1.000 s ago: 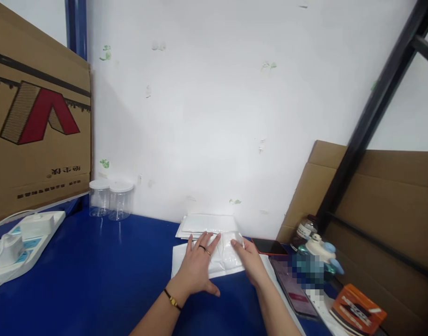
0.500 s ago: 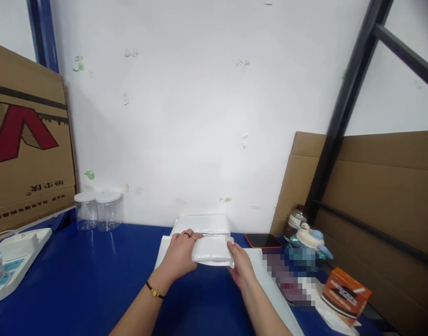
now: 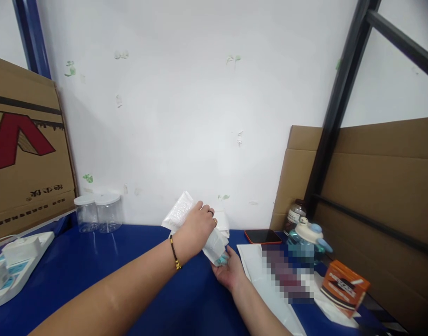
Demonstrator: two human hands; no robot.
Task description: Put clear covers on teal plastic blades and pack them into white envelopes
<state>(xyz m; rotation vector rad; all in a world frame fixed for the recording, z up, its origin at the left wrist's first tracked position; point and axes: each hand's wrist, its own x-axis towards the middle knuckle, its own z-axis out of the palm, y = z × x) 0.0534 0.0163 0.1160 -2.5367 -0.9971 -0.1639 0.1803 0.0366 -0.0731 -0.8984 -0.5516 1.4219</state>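
Observation:
My left hand (image 3: 199, 227) is closed round a white bubble mailer (image 3: 180, 212), gripping it from above. The mailer tilts down to the right, its upper end near the wall. At its lower end a light teal thing (image 3: 222, 259) shows, too covered to name. Cupped palm up under that end, my right hand (image 3: 231, 270) holds the teal thing against the mailer, its fingers partly hidden. Behind my left hand is another white packet (image 3: 222, 223), mostly covered.
To the right lie large white mailers (image 3: 266, 284), a phone (image 3: 263, 236) and an orange box (image 3: 345, 288). A teal bottle (image 3: 309, 238) and a brown jar (image 3: 295, 215) stand behind. Clear jars (image 3: 108, 213) and a power strip (image 3: 28, 266) are at the left.
The mailer has turned from lying level between both hands to tilting down rightward. My left hand has shifted up and over it; my right hand now sits under its lower end, where teal shows.

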